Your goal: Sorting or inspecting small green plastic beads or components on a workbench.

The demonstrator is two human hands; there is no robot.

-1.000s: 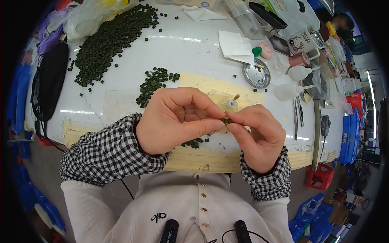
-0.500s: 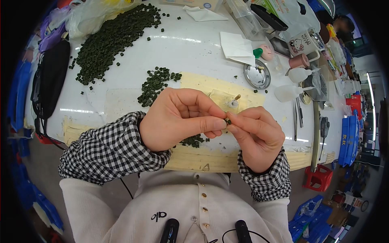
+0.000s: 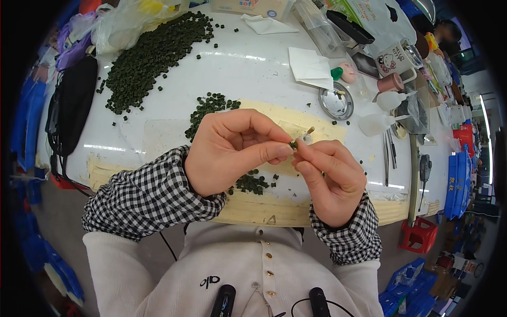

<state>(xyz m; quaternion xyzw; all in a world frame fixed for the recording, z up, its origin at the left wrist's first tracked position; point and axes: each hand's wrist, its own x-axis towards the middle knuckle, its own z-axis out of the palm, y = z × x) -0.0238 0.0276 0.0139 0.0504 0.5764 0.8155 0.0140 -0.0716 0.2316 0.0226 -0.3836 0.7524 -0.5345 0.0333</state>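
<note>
Green and tiny, the bead [image 3: 293,143] is sitting mid-frame, pinched between the left hand [image 3: 229,150] and right hand [image 3: 330,177], fingertips hiding its shape. The white table [image 3: 248,63] is carrying a bead heap [image 3: 150,53] upper left.

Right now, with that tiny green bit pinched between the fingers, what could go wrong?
The small dark green piece is pinched only at the fingertips of the left hand and right hand, above the table; it could slip and get lost among the loose green pieces below. The thin stick in the right hand looks fragile and might snap. A sleeve could also scatter the small pile.
</note>
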